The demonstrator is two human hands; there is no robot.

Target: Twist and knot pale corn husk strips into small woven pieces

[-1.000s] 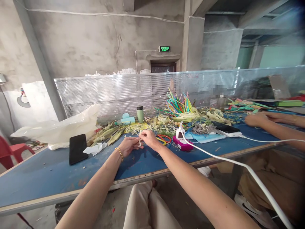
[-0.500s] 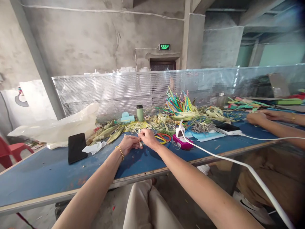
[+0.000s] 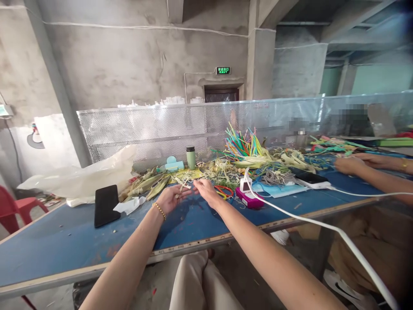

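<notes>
My left hand [image 3: 172, 200], wearing a bead bracelet, is turned palm up over the blue table [image 3: 129, 239]. Its thumb and fingers hold a small pale strip, which looks like corn husk [image 3: 184, 186]. Just to the right, my right hand [image 3: 206, 192] has its fingers stretched toward the left one, a small gap between them; I see nothing held there. Beyond both hands lies a heap of shredded husk [image 3: 222, 165]. Red and yellow rings [image 3: 224, 190] sit beside my right hand.
A black phone [image 3: 106, 206] and white paper [image 3: 129, 205] lie left. Behind stand a green bottle [image 3: 190, 158] and colourful pipe cleaners [image 3: 243, 144]. A magenta box [image 3: 250, 200] with a white charger and a cable [image 3: 306, 218] is right. A co-worker's hands [image 3: 350, 165] are far right.
My hands have come apart from their close pinch; my right fingers have straightened away from the pale piece, which stays at my left hand. The camera view has tilted slightly upward.
</notes>
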